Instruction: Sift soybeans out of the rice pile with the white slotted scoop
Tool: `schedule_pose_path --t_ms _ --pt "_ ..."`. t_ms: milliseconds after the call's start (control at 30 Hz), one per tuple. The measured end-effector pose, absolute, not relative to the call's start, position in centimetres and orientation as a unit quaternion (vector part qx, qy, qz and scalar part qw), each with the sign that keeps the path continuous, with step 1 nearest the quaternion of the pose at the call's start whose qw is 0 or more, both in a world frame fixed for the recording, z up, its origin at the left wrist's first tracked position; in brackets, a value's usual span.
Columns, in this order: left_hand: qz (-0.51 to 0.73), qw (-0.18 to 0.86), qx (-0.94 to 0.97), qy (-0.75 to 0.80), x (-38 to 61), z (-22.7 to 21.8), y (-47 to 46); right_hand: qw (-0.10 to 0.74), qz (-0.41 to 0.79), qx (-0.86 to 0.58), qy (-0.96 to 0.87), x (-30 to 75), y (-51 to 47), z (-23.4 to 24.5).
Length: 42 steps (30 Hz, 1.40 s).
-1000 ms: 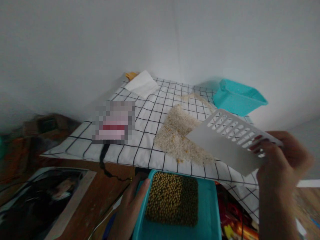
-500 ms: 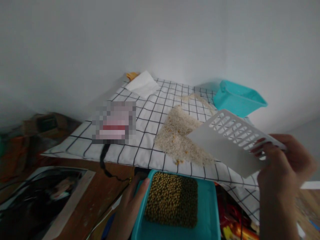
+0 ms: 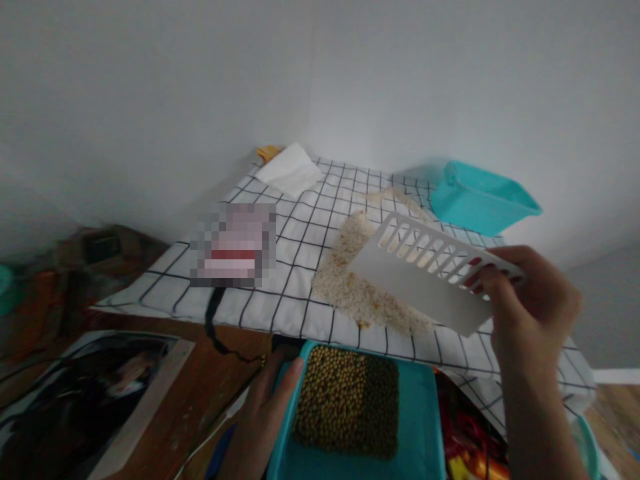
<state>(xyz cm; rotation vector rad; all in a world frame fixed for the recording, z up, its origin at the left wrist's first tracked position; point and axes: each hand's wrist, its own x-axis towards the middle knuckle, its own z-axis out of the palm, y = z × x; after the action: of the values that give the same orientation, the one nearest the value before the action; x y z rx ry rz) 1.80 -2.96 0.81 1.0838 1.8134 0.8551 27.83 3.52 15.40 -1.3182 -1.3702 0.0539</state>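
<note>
My right hand (image 3: 530, 310) is closed on one end of a flat white slotted plastic panel (image 3: 425, 277), held tilted above a heap of pale rice-like grain (image 3: 360, 273) spread on the checked cloth (image 3: 300, 233). Below it, my left hand (image 3: 263, 417) grips the left rim of a teal tray (image 3: 420, 433) holding a layer of small yellow-green beans (image 3: 347, 410) at the table's near edge.
A second teal tub (image 3: 483, 197) stands at the back right by the wall. A folded white cloth (image 3: 290, 170) lies at the far corner. A blurred-out pink item (image 3: 233, 247) sits left of the grain. A dark framed picture (image 3: 85, 393) lies at lower left.
My right hand has carried the white panel leftward, so it now hangs over more of the grain heap. The left hand and the bean tray have stayed put.
</note>
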Motion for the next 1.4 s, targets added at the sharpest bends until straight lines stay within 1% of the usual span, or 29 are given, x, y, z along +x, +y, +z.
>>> schedule_pose_path --t_ms 233,400,600,767,900,1000,1100,1200,1333,1400 --pt "0.357 0.446 0.438 0.694 1.8 1.4 -2.7 0.634 0.012 -0.537 -0.556 28.2 3.6 15.6" --pt "0.354 0.45 0.427 0.7 1.9 1.5 -2.7 0.629 0.008 -0.547 -0.552 27.9 3.4 15.4" --pt "0.353 0.447 0.429 0.701 1.9 1.8 -2.7 0.597 0.019 -0.566 -0.568 27.5 3.4 15.8" --pt "0.355 0.45 0.431 0.697 1.9 1.5 -2.6 0.623 0.019 -0.534 -0.571 27.9 3.1 16.1" --pt "0.348 0.452 0.418 0.706 1.8 1.1 -2.8 0.61 0.013 -0.546 -0.574 28.0 3.0 15.9" --pt "0.348 0.476 0.414 0.693 1.5 0.8 -2.8 0.596 0.026 -0.556 -0.578 28.0 3.0 15.9" --pt "0.333 0.505 0.414 0.68 1.1 0.4 -2.6 0.615 0.022 -0.538 -0.576 27.9 3.1 16.0" --pt "0.329 0.505 0.425 0.675 0.9 0.2 -2.4 0.626 0.01 -0.533 -0.569 27.9 3.2 16.0" --pt "0.315 0.509 0.423 0.68 1.1 0.7 -2.3 0.601 0.018 -0.553 -0.577 27.9 3.3 15.9" --pt "0.309 0.509 0.414 0.689 1.3 1.1 -2.4 0.606 0.031 -0.55 -0.574 27.9 3.3 16.0"
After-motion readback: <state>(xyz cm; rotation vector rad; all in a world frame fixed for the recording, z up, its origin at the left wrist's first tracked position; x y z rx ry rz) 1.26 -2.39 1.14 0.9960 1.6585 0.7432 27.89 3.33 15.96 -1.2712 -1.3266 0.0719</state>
